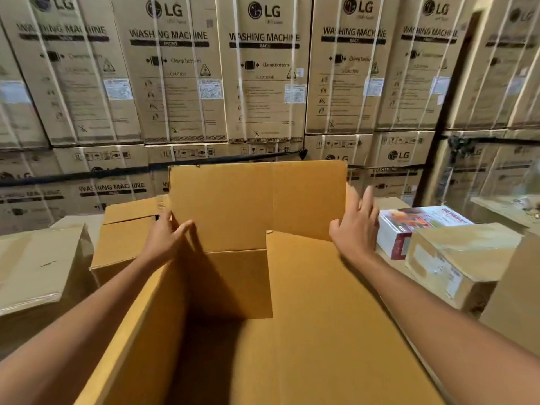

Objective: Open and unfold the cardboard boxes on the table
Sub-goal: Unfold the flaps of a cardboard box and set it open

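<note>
Cropped at the near edge: open cardboard box (321,317). Blurred beyond reading: fine print and labels on far stacked cartons (175,92).

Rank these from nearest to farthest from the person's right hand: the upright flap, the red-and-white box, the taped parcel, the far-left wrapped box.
1. upright flap, right beside the right hand, on its left
2. red-and-white box, just to its right
3. taped parcel, farther right
4. wrapped box, far left

A plain brown cardboard box (306,302) stands open in front, its far flap (257,200) raised upright.
</note>
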Available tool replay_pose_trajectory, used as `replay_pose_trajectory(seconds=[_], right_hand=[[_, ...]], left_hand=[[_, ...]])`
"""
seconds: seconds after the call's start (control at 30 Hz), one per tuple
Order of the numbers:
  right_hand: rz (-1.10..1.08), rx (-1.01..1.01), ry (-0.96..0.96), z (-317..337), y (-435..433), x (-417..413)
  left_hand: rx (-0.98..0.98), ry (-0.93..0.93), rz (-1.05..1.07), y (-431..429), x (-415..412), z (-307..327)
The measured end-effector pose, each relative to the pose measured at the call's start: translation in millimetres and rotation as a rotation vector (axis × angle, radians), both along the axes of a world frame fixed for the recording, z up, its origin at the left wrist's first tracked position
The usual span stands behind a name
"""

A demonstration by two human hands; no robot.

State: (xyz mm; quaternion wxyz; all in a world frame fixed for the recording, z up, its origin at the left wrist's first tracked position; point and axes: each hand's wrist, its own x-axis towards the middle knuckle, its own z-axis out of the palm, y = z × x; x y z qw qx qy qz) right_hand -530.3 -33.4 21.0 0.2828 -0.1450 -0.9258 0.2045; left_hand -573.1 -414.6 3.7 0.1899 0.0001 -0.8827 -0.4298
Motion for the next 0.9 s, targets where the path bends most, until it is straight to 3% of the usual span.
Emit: replay_pose_trajectory(seconds=[0.17,0.43,0.63,0.77,0.9], right_hand=[[0.15,-0.32,-0.275,-45,18,-18],[0.11,-0.093,-0.355,-59,27,-10],[0.072,0.088,-0.423,-62,23,-2],[0.062,0.12,-0.361,-50,15,9],[0.107,0.122,-0.272,-46,18,28]], left_hand=[[-0.134,-0.145,-0.099,-6,-15,-44],[-0.573,-0.473,-0.039,6,2,-33],[-0.664,-0.421,0.05,13,3,-39],[-0.686,-0.337,0.121,17,5,-44],[-0.614,-0.341,0.009,9,13,-40]])
